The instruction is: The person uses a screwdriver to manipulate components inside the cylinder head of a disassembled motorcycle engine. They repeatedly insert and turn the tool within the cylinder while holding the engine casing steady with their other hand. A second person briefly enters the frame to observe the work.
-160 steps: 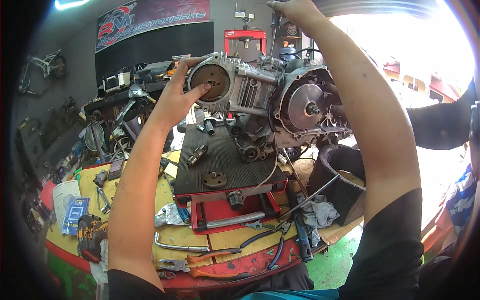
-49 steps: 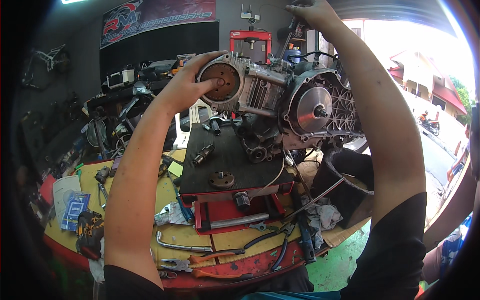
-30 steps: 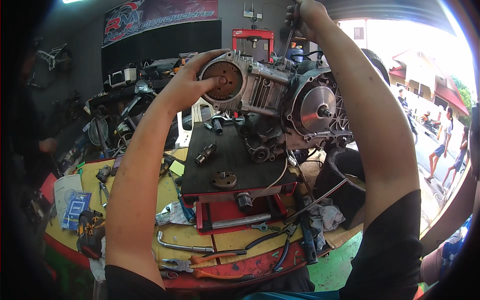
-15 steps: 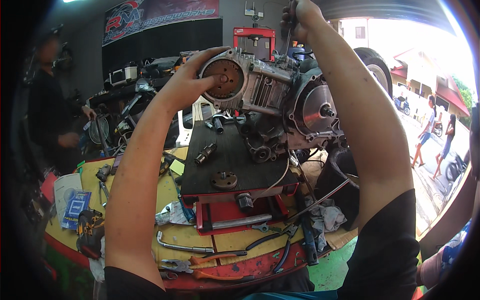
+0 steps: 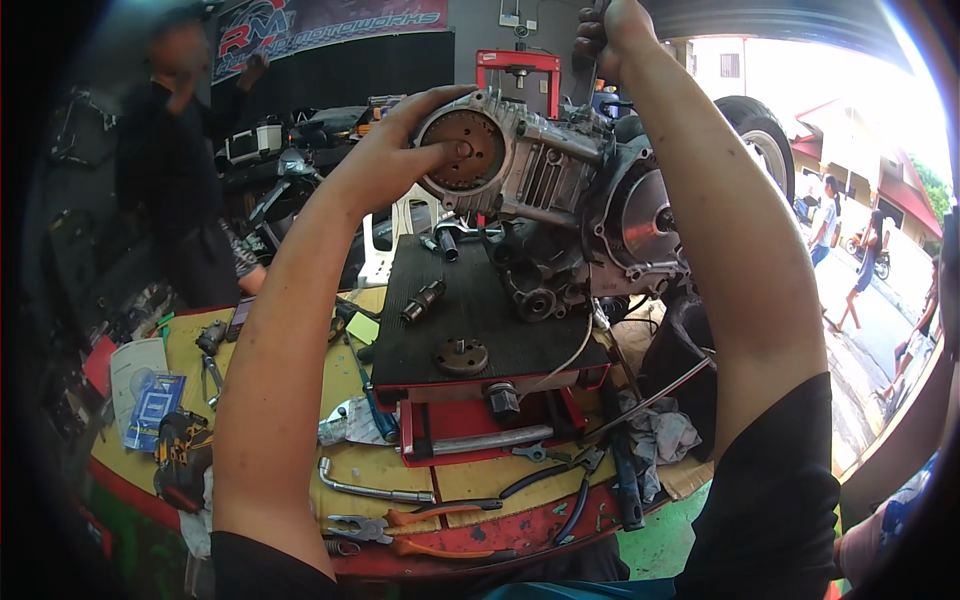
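My left hand (image 5: pixel 398 148) grips the cylinder-head end of a silver motorcycle engine (image 5: pixel 548 165). Its thumb presses on the round brown cam sprocket (image 5: pixel 462 150), while the fingers wrap over the top edge. High up, my right hand (image 5: pixel 620 42) is closed round an upright, thin metal tool (image 5: pixel 600 72), partly cut off by the upper edge; its kind is unclear. The engine rests on a black-topped red stand (image 5: pixel 420 345). On that top lie a dark cylindrical part (image 5: pixel 424 300), a round brown disc with a stud (image 5: pixel 461 356) and a ratchet (image 5: pixel 449 242).
On the yellow-topped bench (image 5: pixel 280 330) lie pliers (image 5: pixel 370 527), an L-shaped wrench (image 5: pixel 375 487), a power tool (image 5: pixel 183 455) and a blue packet (image 5: pixel 155 410). A black bin (image 5: pixel 672 350) stands at the right, by a grey rag (image 5: pixel 665 438). Another person (image 5: pixel 175 180) stands at far left.
The view has shifted slightly, so the engine and stand appear further right. Both hands keep their grips. The person at far left has moved rightward and raised a hand.
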A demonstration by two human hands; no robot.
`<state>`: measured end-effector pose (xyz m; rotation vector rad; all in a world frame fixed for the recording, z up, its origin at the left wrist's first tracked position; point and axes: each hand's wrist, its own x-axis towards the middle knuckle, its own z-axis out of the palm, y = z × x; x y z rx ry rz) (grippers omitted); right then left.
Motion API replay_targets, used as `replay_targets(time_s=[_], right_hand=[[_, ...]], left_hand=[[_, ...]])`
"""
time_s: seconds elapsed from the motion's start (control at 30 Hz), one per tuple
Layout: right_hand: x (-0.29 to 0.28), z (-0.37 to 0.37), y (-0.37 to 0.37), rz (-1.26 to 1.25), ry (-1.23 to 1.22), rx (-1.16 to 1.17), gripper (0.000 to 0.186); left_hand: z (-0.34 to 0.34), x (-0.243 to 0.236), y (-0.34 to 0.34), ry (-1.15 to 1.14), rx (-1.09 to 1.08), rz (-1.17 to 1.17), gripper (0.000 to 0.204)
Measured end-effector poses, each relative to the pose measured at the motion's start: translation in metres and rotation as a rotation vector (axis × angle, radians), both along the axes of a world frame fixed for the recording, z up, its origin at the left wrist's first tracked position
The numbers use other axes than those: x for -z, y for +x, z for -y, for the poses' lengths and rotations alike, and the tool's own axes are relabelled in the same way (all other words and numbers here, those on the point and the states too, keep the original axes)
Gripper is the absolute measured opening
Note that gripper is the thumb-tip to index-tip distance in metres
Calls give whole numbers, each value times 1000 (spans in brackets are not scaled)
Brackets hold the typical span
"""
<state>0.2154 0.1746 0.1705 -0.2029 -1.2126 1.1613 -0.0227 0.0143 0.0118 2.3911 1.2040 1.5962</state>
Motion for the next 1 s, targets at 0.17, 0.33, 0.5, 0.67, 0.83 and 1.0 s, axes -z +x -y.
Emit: replay_targets(time_s=[0.17,0.33,0.5,0.67,0.83,1.0], right_hand=[[-6,1,14,139,60,161,32],[-13,-10,25,110,34,172,22],[-4,20,21,4,63,22,16],[-5,25,10,4,15,-24,22],[-9,-1,27,68,59,-22,22],[-10,5,8,27,-10,24,39]], left_hand=[[-12,3,-9,45,23,5,71],[-21,0,-2,89,-23,-75,68],[-17,0,-2,96,-75,-84,67],[-16,1,-8,88,-36,-68,67],[-17,1,2,74,-26,-48,67],[-19,2,-5,93,28,-36,67]])
